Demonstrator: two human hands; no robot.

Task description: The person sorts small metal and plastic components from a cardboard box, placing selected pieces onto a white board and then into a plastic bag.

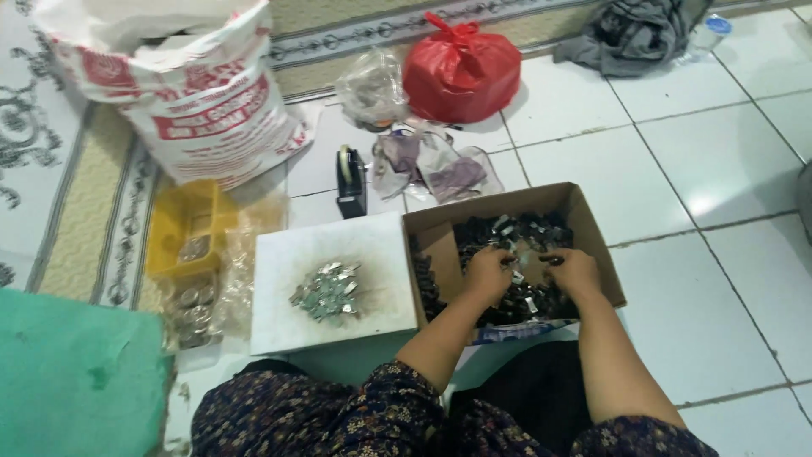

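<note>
An open cardboard box [592,222] on the tiled floor holds a heap of small dark and silvery pieces [507,233]. Both hands are inside it. My left hand [488,272] rests on the heap with fingers curled around some pieces. My right hand [573,269] lies beside it, fingers bent down into the pieces. Whether either hand truly grips something is hard to tell. Left of the box, a white board [372,245] carries a small pile of silvery pieces [328,292].
A yellow tray [173,224] and a clear bag of round pieces [190,309] lie at left. Behind stand a black tape dispenser [350,179], a large white sack [199,93], a red bag [461,72], clear bags [372,89], grey cloth [630,34]. A green mat [76,381] lies near left.
</note>
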